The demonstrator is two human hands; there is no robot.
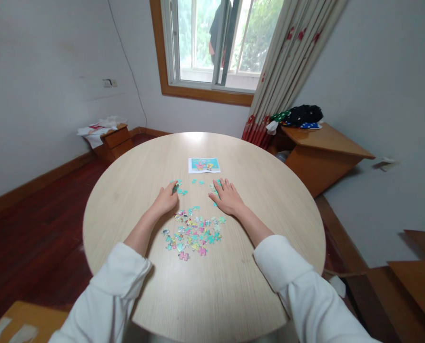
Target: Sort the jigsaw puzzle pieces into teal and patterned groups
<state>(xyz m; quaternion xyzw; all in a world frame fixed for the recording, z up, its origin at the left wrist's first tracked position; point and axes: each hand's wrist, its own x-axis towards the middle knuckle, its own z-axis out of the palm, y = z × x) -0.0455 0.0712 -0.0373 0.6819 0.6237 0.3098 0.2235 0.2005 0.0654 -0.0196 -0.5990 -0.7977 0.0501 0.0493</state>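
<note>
Loose jigsaw puzzle pieces [191, 232] in turquoise, pink and yellow lie in a spread pile on the round table. Beyond the pile, my left hand [166, 199] rests with bent fingers closed around a dark puzzle piece [176, 187], beside a few turquoise pieces [182, 192]. Across from it, my right hand [228, 197] lies palm down with its fingers spread over a small group of greenish pieces [212, 187], partly covering them. Two turquoise pieces [198, 182] sit between the hands. Farther back is a printed reference picture [204, 165] with pink and yellow cartoon figures.
The round wooden table [212, 295] fills the middle. A brown cabinet [315, 147] with dark cloths [305, 116] on it stands at the back right, near a curtain [280, 62]. At the left is a small wooden stand [116, 140] under papers. A window [215, 43] is ahead.
</note>
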